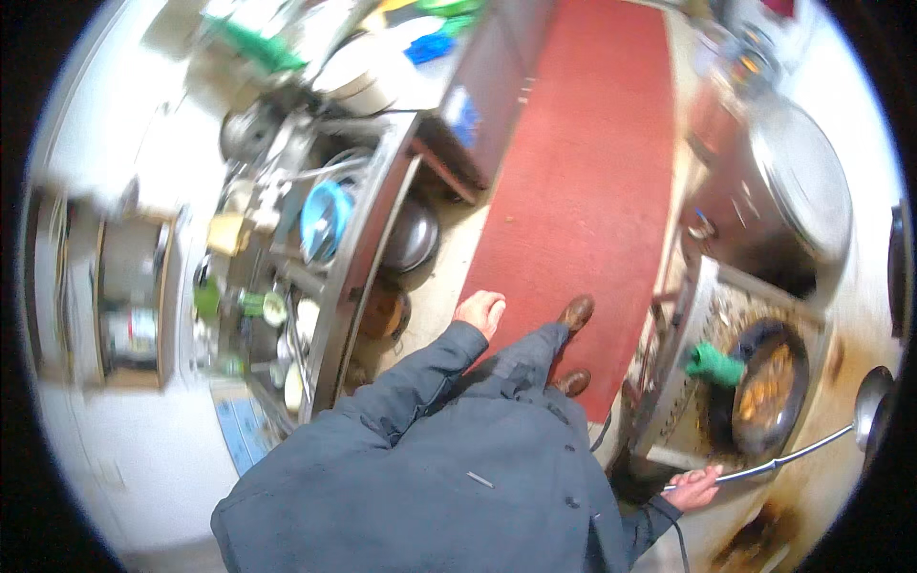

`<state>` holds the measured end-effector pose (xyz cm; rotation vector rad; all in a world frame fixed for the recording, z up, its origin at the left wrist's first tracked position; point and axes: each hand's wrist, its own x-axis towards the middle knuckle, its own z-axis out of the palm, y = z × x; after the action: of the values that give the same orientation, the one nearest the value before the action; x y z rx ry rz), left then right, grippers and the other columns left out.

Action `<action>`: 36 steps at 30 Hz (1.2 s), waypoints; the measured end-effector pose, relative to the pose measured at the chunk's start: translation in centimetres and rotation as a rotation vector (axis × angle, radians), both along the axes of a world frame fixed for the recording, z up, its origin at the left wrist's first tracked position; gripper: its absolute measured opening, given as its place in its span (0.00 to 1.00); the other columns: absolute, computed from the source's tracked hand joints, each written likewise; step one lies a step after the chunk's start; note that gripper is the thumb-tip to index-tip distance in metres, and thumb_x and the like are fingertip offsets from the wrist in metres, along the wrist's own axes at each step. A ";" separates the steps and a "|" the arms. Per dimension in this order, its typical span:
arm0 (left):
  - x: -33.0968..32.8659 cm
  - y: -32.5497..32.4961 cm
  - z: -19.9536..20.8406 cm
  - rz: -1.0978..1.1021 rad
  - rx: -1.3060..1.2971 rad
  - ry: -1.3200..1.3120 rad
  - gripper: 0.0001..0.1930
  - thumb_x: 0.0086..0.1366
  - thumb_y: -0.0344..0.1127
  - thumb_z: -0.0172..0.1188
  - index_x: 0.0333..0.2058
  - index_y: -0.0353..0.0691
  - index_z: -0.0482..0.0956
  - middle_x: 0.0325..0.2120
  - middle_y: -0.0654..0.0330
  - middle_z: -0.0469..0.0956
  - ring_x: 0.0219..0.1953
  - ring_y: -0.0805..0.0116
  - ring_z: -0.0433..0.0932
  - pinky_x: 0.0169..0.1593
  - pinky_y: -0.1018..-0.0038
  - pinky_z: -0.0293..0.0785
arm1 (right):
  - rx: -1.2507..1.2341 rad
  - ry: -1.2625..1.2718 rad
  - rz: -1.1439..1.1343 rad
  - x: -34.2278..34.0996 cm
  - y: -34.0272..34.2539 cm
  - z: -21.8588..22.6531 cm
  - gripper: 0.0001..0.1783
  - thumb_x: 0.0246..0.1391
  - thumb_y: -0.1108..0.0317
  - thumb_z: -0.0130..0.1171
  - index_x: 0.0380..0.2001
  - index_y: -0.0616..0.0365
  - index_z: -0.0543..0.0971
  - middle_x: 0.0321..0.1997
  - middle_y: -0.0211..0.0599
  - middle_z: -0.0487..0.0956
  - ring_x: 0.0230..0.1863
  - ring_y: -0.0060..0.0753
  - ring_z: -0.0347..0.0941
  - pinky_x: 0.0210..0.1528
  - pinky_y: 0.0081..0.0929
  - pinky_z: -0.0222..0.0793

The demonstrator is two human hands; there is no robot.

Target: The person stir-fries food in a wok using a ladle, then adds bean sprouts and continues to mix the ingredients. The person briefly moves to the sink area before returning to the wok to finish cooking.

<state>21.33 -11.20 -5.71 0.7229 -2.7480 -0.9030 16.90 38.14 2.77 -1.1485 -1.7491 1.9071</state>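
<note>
My right hand (693, 488) is closed around the end of a long metal ladle (783, 460). The ladle stretches out to the right, its round bowl close to the stained wall and apart from the wok. On the stove sits a dark wok (800, 382) with browned food (765, 390) in it. A green cloth (714, 365) is wrapped about the wok's handle side. My left hand (480, 313) hangs in front of my body over the floor, fingers loosely curled, with nothing visible in it. It touches nothing I can see.
A large lidded metal pot (764, 191) stands beyond the stove (669, 420). To the left runs a cluttered metal counter (358, 277) with a blue bowl (326, 222) and pans below. A red mat (583, 143) covers the walkway under my brown shoes (576, 312).
</note>
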 end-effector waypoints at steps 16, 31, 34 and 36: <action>60.0 -38.7 22.4 0.996 -0.874 0.146 0.11 0.58 0.33 0.62 0.41 0.45 0.82 0.35 0.53 0.79 0.37 0.49 0.79 0.41 0.60 0.76 | -0.386 -0.276 2.241 14.3 -50.3 9.8 0.08 0.68 0.64 0.49 0.38 0.57 0.69 0.20 0.24 0.64 0.17 0.17 0.58 0.17 0.21 0.54; 74.1 -57.8 26.9 0.538 -0.426 -0.202 0.18 0.59 0.39 0.65 0.47 0.40 0.82 0.50 0.54 0.77 0.54 0.55 0.75 0.58 0.66 0.70 | -0.432 -0.769 2.778 42.6 -79.8 6.3 0.20 0.69 0.51 0.45 0.37 0.59 0.68 0.17 0.29 0.65 0.08 0.21 0.58 0.07 0.22 0.55; 74.0 -57.4 26.8 0.523 -0.417 -0.159 0.18 0.58 0.39 0.66 0.46 0.38 0.82 0.47 0.55 0.77 0.51 0.56 0.77 0.55 0.66 0.71 | -0.401 -0.762 2.778 43.8 -80.7 6.0 0.20 0.69 0.51 0.46 0.38 0.60 0.69 0.17 0.29 0.65 0.08 0.22 0.58 0.07 0.23 0.54; 74.0 -57.5 26.6 0.561 -0.399 -0.132 0.18 0.58 0.40 0.66 0.45 0.37 0.82 0.45 0.55 0.77 0.49 0.57 0.77 0.53 0.67 0.72 | -0.393 -0.801 2.767 44.1 -81.2 6.0 0.20 0.69 0.51 0.46 0.39 0.60 0.69 0.16 0.29 0.64 0.08 0.23 0.58 0.08 0.24 0.53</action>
<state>95.35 -68.71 20.89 1.3917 -2.4780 -0.1914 61.04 -43.03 8.82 -0.6936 0.8545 -0.4160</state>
